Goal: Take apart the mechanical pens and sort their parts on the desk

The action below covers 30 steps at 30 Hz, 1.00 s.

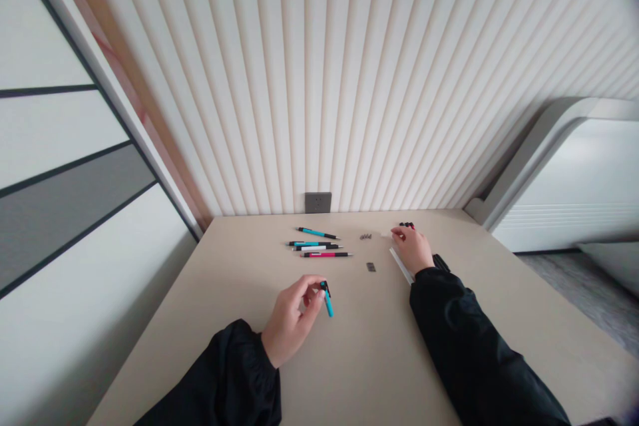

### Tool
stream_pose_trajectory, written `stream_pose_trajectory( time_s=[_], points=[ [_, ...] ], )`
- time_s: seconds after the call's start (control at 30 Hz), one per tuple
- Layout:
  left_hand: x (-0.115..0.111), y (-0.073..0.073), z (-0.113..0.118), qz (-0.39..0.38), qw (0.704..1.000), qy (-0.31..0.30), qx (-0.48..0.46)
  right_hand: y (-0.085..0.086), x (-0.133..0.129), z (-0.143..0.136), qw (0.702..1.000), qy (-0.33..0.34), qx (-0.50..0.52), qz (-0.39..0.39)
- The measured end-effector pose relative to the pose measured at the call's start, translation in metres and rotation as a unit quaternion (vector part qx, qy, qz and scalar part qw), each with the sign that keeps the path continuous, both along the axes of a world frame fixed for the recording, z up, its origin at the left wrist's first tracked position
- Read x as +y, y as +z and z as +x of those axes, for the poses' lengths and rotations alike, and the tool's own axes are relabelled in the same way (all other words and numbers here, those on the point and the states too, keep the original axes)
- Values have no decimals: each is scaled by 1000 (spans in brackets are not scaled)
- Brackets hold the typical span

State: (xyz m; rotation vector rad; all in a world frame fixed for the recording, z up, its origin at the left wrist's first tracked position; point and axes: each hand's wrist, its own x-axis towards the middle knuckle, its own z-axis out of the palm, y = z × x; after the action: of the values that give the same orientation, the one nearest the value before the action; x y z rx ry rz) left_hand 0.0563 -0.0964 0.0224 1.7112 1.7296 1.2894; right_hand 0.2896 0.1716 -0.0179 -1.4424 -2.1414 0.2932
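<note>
My left hand (293,319) is closed in a pinch around the black upper end of a turquoise pen barrel (328,304), which hangs tilted above the table. Farther off to the right, my right hand (413,249) is low over the table with its fingertips drawn together; what lies between them is too small to make out. White strips or tubes (401,265) lie beside that hand, partly under its wrist. Just beyond it are small black and red parts (407,224). Black pieces (441,263) show on the far side of the right wrist, partly hidden by the sleeve.
Pens lie in a group at the back: two turquoise pens (317,233), a white pen (317,248) and a pink pen (325,255). Small metallic pieces (366,237) and a dark flat piece (371,267) lie right of them. A socket (318,202) is on the ribbed wall.
</note>
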Motion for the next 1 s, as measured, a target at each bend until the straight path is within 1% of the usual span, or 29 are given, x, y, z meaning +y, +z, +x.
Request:
stream_pose_trajectory(
  time_s=[0.3, 0.47, 0.73, 1.0],
  points=[
    [0, 2, 0, -11, 1000, -1, 0, -2, 4, 3, 1000, -7, -13, -25],
    [0, 3, 1, -15, 1000, -2, 1, -3, 5, -2, 1000, -7, -11, -18],
    [0, 5, 2, -14, 1000, 0, -6, -1, 3, -7, 1000, -5, -13, -4],
    [1, 3, 0, -9, 1000, 3, -9, 0, 3, -7, 1000, 1, -5, -2]
  ],
)
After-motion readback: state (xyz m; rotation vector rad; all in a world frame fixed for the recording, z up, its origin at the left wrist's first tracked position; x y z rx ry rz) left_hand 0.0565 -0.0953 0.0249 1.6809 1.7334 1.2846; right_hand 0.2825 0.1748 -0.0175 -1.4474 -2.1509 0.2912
